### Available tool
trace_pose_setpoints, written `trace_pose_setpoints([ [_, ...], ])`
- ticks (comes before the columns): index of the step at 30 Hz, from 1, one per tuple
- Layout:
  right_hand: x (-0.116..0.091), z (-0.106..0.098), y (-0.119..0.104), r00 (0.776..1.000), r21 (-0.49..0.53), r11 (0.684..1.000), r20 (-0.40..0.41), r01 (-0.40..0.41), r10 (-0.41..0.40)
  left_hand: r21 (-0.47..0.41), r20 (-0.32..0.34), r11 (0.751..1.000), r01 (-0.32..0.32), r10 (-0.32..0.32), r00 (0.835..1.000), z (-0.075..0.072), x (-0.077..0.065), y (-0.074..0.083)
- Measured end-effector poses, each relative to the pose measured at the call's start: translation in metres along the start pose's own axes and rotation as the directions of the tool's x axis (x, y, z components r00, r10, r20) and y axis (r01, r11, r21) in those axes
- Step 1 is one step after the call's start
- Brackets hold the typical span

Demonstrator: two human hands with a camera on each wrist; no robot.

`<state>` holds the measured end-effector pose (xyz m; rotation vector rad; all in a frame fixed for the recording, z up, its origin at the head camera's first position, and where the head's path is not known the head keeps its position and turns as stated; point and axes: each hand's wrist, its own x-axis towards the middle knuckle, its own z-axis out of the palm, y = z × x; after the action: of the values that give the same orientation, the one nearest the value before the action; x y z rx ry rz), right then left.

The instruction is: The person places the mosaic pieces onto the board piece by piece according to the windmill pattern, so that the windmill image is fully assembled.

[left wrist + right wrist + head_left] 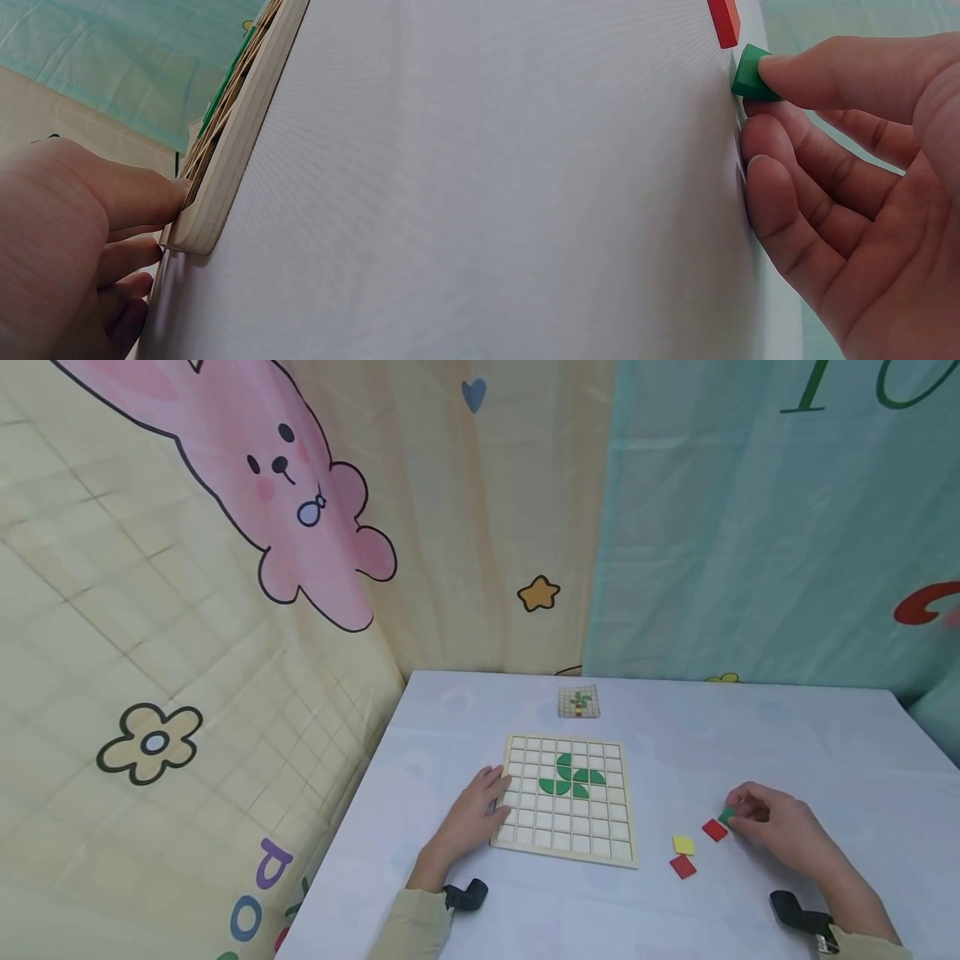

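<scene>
A square grid board (558, 841) with white cells lies on the table, several green rounded tiles (564, 767) set around its middle. My left hand (470, 812) rests at the board's left edge, thumb and fingers touching the rim; in the left wrist view the thumb lies on the rim near a corner. To the board's right, my right hand (780, 827) pinches a small green tile (751, 73) between thumb and fingertip, low over the table. Beside it lies a red tile (715, 830). A yellow tile (683, 845) and another red tile (683, 867) lie nearer the board.
Behind the board lies a small card (578, 702) printed with a grid and a green and yellow pattern. The white table (750, 727) reaches back to a printed curtain (487, 527). Black wrist mounts sit on both wrists.
</scene>
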<state>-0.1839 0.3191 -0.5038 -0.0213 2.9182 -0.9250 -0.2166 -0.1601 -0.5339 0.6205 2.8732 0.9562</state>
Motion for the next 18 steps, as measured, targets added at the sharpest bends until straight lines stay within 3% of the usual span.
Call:
trace_pose_setpoints([
  [10,0.004,0.0003,-0.0039,0.999,0.016,1.0,-0.032,0.014,-0.013,0.009,-0.012,1.0,-0.003,0.003,1.0,-0.004,0.0,-0.0032],
  [18,0.0026,-0.0057,-0.0016,1.0,0.027,0.999,-0.016,-0.025,0.026,-0.008,-0.007,1.0,-0.006,0.006,1.0,-0.0003,0.0003,-0.001],
])
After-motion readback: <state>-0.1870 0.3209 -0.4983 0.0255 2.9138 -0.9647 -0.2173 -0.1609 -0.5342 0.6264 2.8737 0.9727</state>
